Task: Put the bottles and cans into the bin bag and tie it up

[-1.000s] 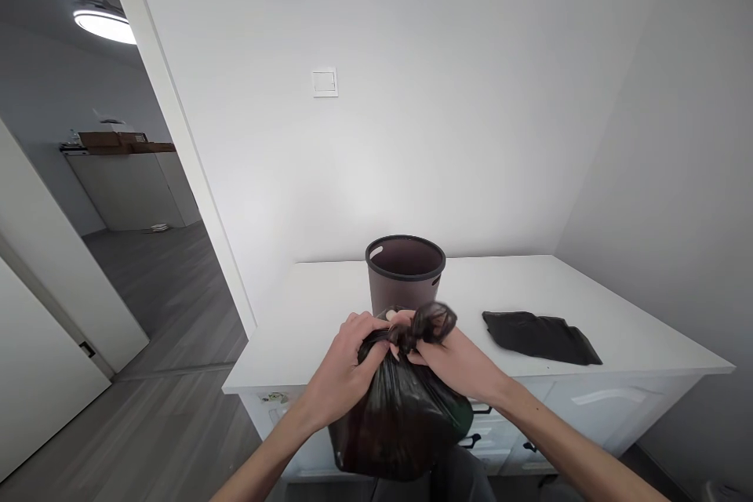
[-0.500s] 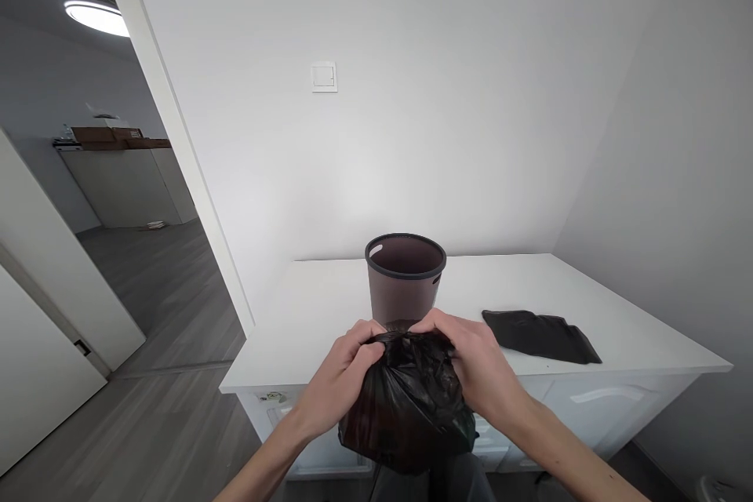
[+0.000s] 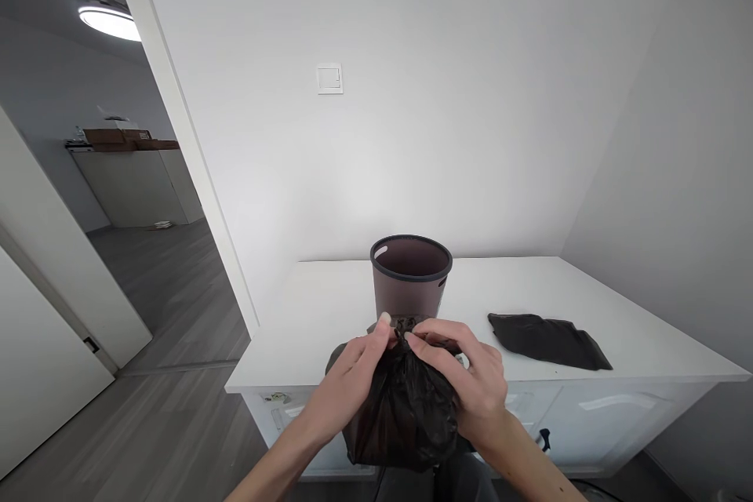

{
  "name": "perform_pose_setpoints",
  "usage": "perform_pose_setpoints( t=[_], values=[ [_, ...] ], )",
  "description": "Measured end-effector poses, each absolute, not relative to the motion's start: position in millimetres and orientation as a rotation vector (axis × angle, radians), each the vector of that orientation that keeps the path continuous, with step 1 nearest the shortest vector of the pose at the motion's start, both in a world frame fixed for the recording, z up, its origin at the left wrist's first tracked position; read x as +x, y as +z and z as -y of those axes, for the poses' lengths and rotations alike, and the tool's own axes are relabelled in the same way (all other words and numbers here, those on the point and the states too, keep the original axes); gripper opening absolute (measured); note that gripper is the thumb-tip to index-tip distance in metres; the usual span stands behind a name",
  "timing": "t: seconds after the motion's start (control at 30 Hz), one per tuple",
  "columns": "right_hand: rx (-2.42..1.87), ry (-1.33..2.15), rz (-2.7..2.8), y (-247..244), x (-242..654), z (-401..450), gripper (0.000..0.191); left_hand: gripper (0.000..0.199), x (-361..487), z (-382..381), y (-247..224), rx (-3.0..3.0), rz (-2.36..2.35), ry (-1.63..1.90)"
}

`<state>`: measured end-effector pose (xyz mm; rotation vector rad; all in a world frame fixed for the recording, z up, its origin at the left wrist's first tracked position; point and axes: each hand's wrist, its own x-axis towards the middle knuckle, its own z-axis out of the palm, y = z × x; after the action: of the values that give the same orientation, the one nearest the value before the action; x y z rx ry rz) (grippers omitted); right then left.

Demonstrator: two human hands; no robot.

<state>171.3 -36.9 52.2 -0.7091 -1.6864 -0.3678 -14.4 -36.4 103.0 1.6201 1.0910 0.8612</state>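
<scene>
A bulging black plastic garbage bag (image 3: pixel 405 416) hangs in front of the cabinet's front edge, gathered at its neck between my hands. My left hand (image 3: pixel 358 369) pinches the gathered plastic from the left, thumb pointing up. From the right, my right hand (image 3: pixel 464 369) grips the neck between thumb and fingers. What the bag holds is hidden. Just behind it, a brownish-purple trash can (image 3: pixel 409 294) with a dark rim stands upright, its lower part covered by the bag and hands.
A folded black plastic bag (image 3: pixel 550 341) lies on the right of the white cabinet top (image 3: pixel 335 298). Behind rises a wall with a light switch (image 3: pixel 329 78). At left, a doorway opens to another room with boxes (image 3: pixel 114 139) on a low cabinet.
My hands have drawn closer together, and the bag's neck is now bunched tighter and twisted between my fingers. The view has shifted slightly.
</scene>
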Motion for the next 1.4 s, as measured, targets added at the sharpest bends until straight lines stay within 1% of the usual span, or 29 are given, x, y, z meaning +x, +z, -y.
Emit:
perform_pose_setpoints(
  t=[0.13, 0.2, 0.43, 0.53, 0.63, 0.83, 0.93, 1.1, 1.2, 1.3, 1.33, 1.4],
  values=[
    [-0.727, -0.398, 1.666, 53, 170, 36, 0.038, 0.045, -9, 38, 114, 1.496, -0.916, 0.845],
    [-0.715, -0.407, 1.668, 55, 169, 37, 0.037, 0.041, -7, 39, 117, 1.443, -0.921, 0.905],
    [-0.68, -0.376, 1.81, 58, 171, 43, 0.051, 0.038, -14, 32, 108, 1.487, -1.008, 1.081],
    [-0.695, -0.364, 1.836, 52, 174, 48, 0.058, 0.039, -18, 28, 100, 1.456, -1.026, 1.114],
    [-0.739, -0.32, 1.858, 38, 176, 53, 0.06, 0.04, -24, 22, 90, 1.454, -1.082, 1.121],
    [-0.8, -0.27, 1.896, 15, 172, 63, 0.06, 0.041, -44, 7, 70, 1.523, -1.194, 1.135],
    [-0.816, -0.291, 1.868, 11, 168, 68, 0.061, 0.045, -54, -2, 64, 1.457, -1.288, 1.215],
    [-0.953, -0.262, 1.799, -2, 172, 74, 0.051, 0.05, -62, -19, 54, 1.383, -1.333, 1.327],
    [-1.062, -0.081, 1.78, -12, 177, 76, 0.042, 0.046, -55, -17, 61, 1.445, -1.309, 1.334],
    [-1.156, 0.087, 1.765, -16, 174, 73, 0.034, 0.041, -42, -4, 80, 1.571, -1.233, 1.303],
    [-1.172, 0.1, 1.769, -16, 171, 70, 0.034, 0.04, -37, 1, 86, 1.604, -1.2, 1.283],
    [-1.182, 0.073, 1.794, -13, 161, 62, 0.045, 0.036, -29, 10, 96, 1.663, -1.149, 1.235]
  ],
)
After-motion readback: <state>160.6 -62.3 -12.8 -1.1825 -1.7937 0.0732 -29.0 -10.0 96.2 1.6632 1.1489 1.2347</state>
